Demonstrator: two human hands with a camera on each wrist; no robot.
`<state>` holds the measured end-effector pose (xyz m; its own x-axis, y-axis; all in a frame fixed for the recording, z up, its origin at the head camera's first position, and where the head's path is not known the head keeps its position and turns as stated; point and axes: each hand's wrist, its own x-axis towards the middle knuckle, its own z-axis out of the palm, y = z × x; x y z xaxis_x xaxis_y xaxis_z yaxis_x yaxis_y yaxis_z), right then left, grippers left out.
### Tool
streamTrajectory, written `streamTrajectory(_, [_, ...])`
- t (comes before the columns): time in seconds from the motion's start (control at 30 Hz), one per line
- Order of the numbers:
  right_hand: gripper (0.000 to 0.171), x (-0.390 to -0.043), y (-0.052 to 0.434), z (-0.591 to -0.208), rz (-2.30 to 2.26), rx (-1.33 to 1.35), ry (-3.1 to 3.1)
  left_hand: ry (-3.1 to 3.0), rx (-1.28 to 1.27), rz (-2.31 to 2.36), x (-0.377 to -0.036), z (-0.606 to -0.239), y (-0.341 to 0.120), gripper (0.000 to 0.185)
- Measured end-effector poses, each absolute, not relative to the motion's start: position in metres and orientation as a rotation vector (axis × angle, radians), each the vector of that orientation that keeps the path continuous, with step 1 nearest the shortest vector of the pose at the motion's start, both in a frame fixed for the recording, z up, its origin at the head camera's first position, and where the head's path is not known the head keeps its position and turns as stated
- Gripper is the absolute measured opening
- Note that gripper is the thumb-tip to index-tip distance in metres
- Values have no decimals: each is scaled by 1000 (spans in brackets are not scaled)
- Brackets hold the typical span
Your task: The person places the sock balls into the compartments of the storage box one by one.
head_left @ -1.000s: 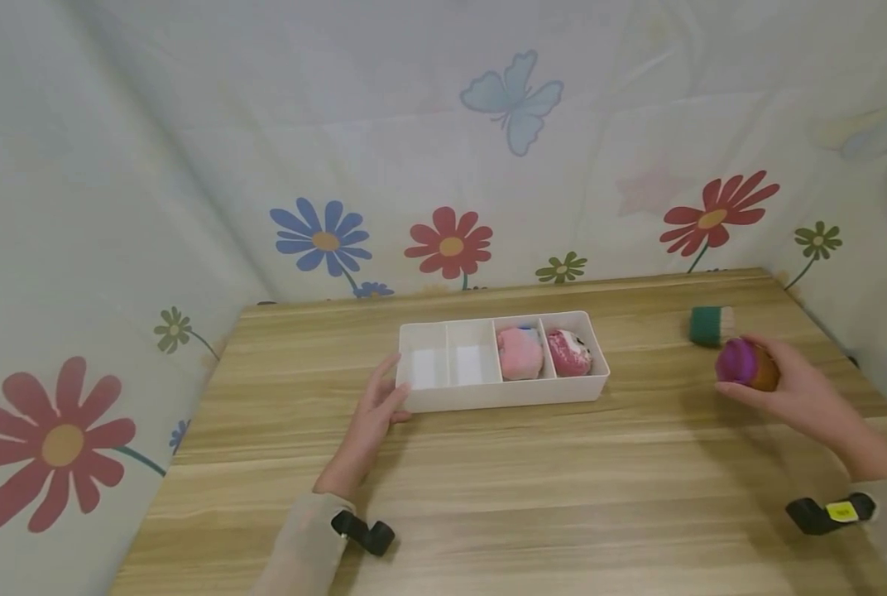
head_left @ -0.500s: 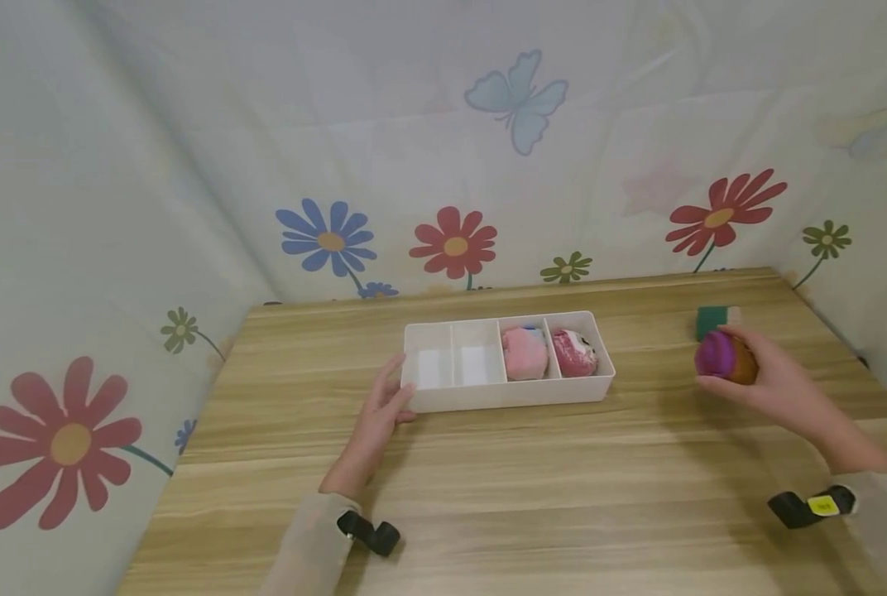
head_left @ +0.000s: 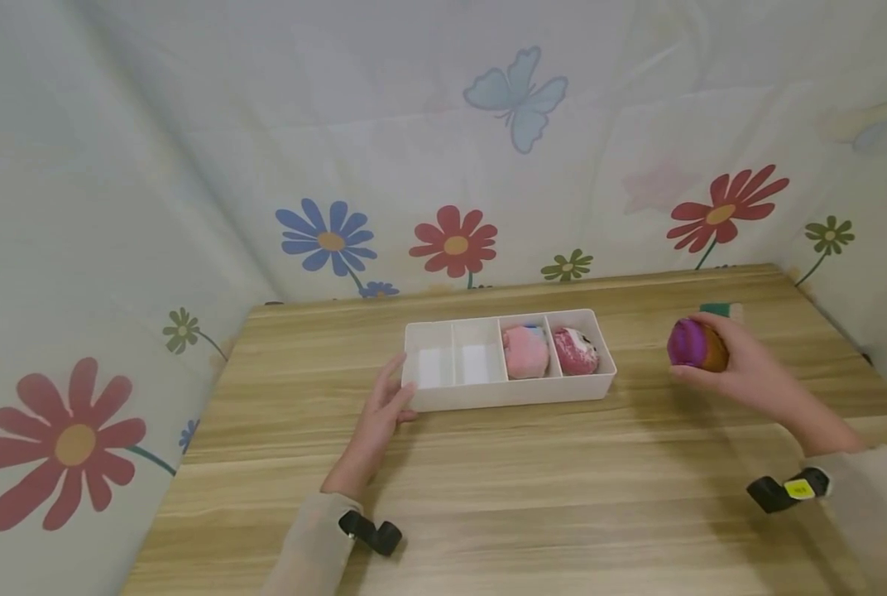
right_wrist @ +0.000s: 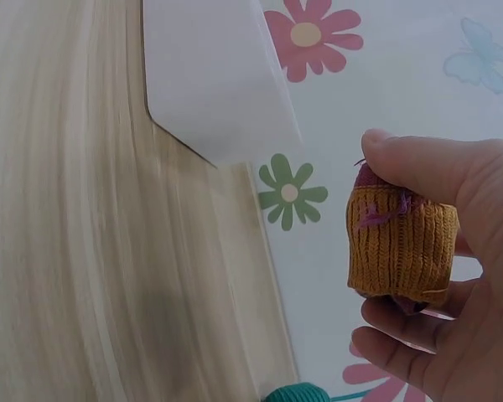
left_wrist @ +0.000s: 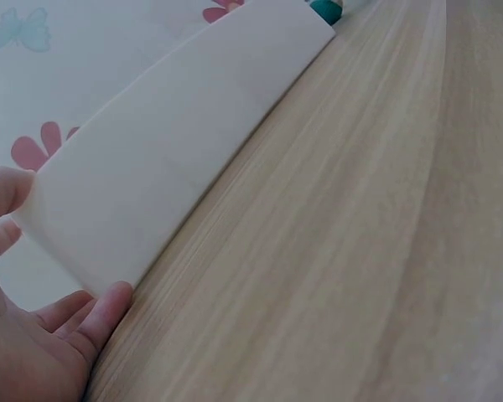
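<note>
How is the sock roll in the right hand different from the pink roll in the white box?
The purple-and-brown sock roll is held above the table by the right hand; the pink roll lies in the white box, third compartment from the left. The held one is darker, two-coloured. Both are small rolled bundles.

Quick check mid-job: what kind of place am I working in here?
Probably a staged tabletop booth, not a lived-in room: a wooden table, flower-printed cloth on three sides, and a white divided tray.

Matt white plastic tray (head_left: 510, 393), ribbed knit sock roll (right_wrist: 400, 243), smooth wood-grain laminate table (head_left: 533, 488), printed cloth backdrop (head_left: 414, 124).
</note>
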<state>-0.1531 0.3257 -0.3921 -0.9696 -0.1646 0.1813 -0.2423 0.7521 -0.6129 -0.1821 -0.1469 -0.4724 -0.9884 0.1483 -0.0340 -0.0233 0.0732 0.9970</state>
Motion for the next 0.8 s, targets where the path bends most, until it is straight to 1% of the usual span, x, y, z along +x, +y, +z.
streamTrajectory(0.33, [76, -157, 310, -389, 1019, 356, -2845, 2175, 112, 2060, -182, -472, -147, 52])
streamTrajectory(0.63, [76, -163, 299, -388, 1026, 400, -2858, 2155, 141, 2048, -172, -451, -144, 54])
streamTrajectory(0.8, [75, -166, 292, -387, 1041, 416, -2844, 2164, 129, 2059, -180, -464, -147, 54])
